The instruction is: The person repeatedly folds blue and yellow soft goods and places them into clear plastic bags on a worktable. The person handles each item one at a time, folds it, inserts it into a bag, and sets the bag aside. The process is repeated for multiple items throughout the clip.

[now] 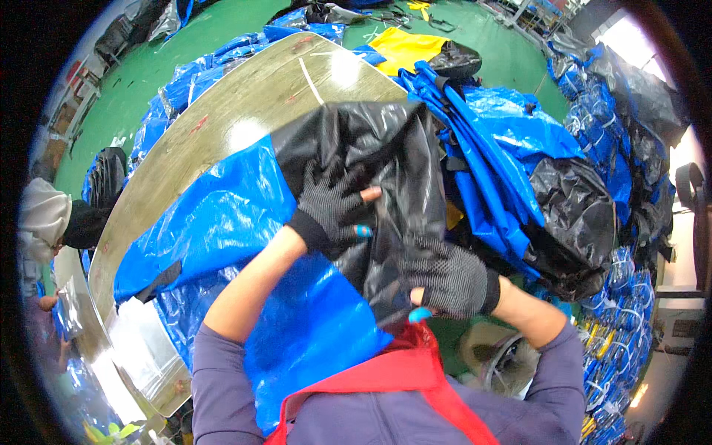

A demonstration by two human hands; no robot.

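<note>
A large bag (215, 193) of glossy blue sheeting with a black end panel lies across the table edge in front of me. My left hand (330, 204), in a grey-black knit glove, rests on the black panel with its fingers spread. One finger is bare and another has a blue tip. My right hand (452, 278), gloved the same way, lies over the panel's right edge near my body. Its fingers point left, slightly blurred, with the blue-tipped one apart from the others. The black sheeting is creased between my hands.
Beneath the bag is a wood-patterned table (174, 144) with a rounded corner. Folded blue and black bags (504, 163) are heaped at the right, with tied bundles (615, 319) beyond. A yellow bag (408, 48) lies at the far side. Another person (48, 215) is at the left.
</note>
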